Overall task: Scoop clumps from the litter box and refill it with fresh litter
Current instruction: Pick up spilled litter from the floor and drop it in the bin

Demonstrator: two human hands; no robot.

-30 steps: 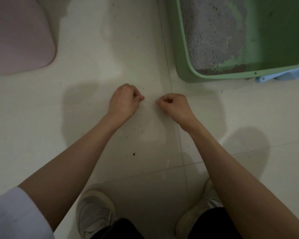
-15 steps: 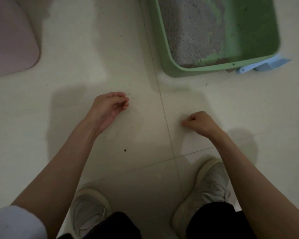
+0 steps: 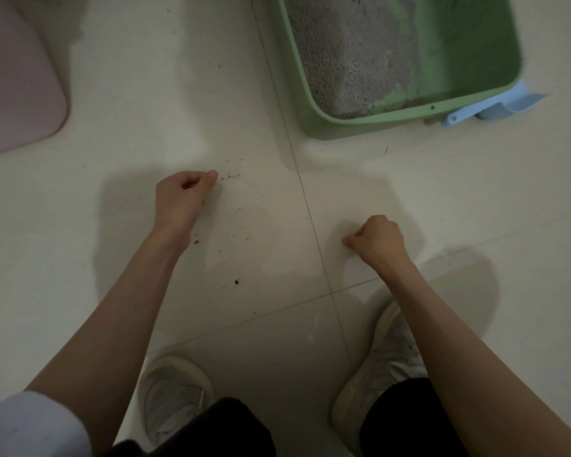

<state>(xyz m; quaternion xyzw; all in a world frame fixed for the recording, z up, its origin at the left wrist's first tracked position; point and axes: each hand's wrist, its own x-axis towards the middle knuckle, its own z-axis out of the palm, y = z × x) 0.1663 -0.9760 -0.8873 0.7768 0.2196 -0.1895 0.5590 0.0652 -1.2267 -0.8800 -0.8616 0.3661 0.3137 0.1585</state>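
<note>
Two bare hands hover low over the pale tiled floor (image 3: 409, 199), both curled closed: the left hand (image 3: 182, 196) has its fingertips pinched together just beside a sprinkle of dark spilled litter grains (image 3: 233, 175), and the right hand (image 3: 374, 240) is bunched into a loose fist near the tile seam; whether either one encloses anything I cannot tell

Up and to the right sits the light green rectangular plastic litter box (image 3: 370, 122), well apart from both hands. It holds a thin bed of grey granular litter (image 3: 346, 61) banked toward its left side, while the right part of the bottom shows bare green. Just beside its near right corner, on the floor, lies a pale blue plastic scoop (image 3: 495, 105), partly hidden by the box

Loose grains like these are probably light, dry and gritty, so pinching gathers only a few at a time. The box looks like stiff moulded plastic, likely best taken by its rolled rim with both hands, and kept level since the litter would slide. The scoop seems rigid and light, best held by its narrow handle end

A dusty pink soft mat (image 3: 17, 94) lies at the far left
</note>
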